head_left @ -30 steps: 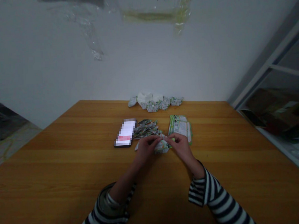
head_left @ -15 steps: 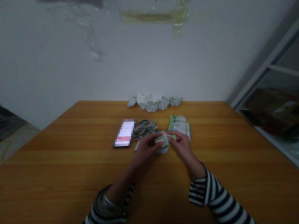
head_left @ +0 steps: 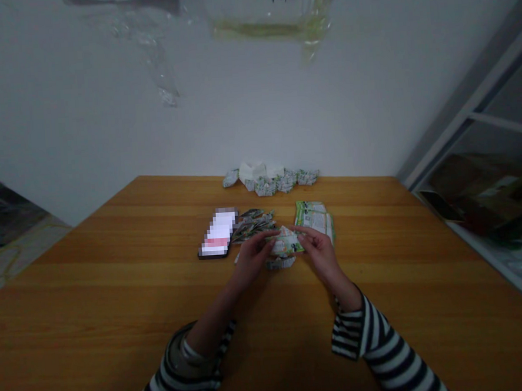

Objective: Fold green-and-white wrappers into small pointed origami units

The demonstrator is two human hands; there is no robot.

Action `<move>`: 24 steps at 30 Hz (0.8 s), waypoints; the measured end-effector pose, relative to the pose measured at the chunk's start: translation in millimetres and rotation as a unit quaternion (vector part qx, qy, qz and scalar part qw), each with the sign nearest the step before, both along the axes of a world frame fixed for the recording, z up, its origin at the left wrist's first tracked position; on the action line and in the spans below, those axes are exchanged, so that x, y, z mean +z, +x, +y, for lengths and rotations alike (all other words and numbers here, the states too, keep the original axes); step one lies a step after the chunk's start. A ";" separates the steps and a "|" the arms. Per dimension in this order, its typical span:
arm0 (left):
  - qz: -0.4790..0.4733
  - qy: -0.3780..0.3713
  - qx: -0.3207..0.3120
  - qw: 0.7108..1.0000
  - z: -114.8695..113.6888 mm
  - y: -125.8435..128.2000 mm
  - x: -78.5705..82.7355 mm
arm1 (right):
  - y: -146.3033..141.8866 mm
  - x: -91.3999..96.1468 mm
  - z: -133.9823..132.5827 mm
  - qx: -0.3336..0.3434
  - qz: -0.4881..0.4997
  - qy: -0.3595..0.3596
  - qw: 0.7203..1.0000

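Observation:
Between my hands is a small piece of printed paper, green and white, with a folded look. My left hand pinches its left end between thumb and fingers. At the right end, my right hand pinches it the same way. Just beneath it on the table lies another folded printed paper piece, partly covered. Behind my left hand sits a pile of folded paper pieces. A stack of flat green-and-white printed sheets lies beyond my right hand, which hides its near edge.
A phone with a lit, blurred screen lies left of the pile. Crumpled or folded paper shapes line the back of the wooden table, against the wall. Shelving stands at the right.
The paper between my hands now shows a wider, flatter face. My right hand's fingers have shifted slightly along it; both hands stay in nearly the same place.

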State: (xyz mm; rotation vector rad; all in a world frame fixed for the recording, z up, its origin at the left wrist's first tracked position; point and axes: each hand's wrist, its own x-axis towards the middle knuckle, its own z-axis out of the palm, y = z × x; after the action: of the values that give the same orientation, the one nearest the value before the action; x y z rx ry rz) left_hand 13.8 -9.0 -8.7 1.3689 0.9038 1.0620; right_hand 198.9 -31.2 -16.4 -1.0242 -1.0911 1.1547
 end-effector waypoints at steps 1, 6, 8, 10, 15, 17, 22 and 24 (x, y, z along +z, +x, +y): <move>-0.001 -0.004 0.003 1.000 0.0 0.1 -0.2 | -0.5 0.0 0.0 0.003 0.006 -0.002 1.000; -0.009 -0.020 -0.001 1.000 0.0 0.6 0.1 | -2.2 0.3 1.6 -0.006 0.017 -0.009 1.000; -0.013 -0.016 -0.007 1.000 0.0 0.5 1.0 | -2.7 -0.4 2.7 -0.010 0.028 -0.016 0.999; -0.001 0.009 -0.002 1.000 -0.2 0.2 2.3 | -3.4 -1.3 3.4 -0.014 0.038 -0.019 0.999; 0.041 0.052 -0.005 0.998 -2.0 0.4 6.7 | -5.2 -3.2 2.7 -0.013 0.033 -0.016 0.999; 0.034 0.026 -0.006 0.999 -2.7 1.3 7.5 | -6.3 -3.1 1.8 -0.013 0.009 -0.012 1.000; 0.024 -0.028 0.042 0.998 -2.8 4.0 4.7 | -12.7 -4.3 -0.8 -0.017 -0.024 -0.010 1.000; 0.009 -0.050 0.049 0.998 -2.1 4.5 3.1 | -15.4 -5.7 -1.5 -0.019 0.005 -0.022 1.000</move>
State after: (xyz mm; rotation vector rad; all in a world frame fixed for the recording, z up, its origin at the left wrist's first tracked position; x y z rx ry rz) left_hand 18.3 -11.1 -5.6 1.2638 1.0329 1.0652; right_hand 183.5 -32.7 -22.1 -1.0692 -1.0376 1.1561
